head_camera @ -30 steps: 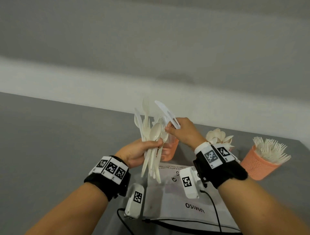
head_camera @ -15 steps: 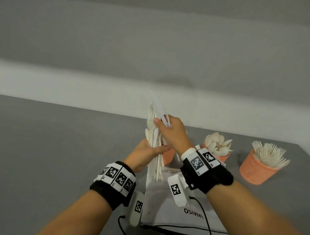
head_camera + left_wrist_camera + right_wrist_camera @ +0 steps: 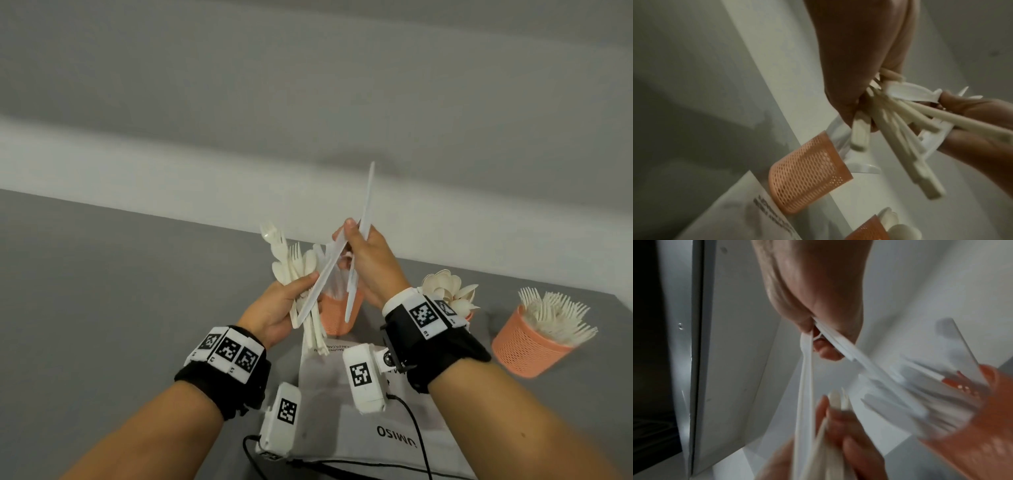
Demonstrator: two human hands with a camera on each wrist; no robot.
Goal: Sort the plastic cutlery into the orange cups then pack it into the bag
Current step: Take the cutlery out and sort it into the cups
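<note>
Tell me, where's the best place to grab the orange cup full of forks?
Probably around the mesh wall of the fork cup, coming from the side. It stands upright, and the forks fan out over its rim, so a grab from above would hit them.

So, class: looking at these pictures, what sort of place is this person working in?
Probably a plain indoor work table set up for a sorting exercise, not a kitchen. A bare grey table meets a blank wall, with orange cups of plastic cutlery and a white bag laid flat.
</note>
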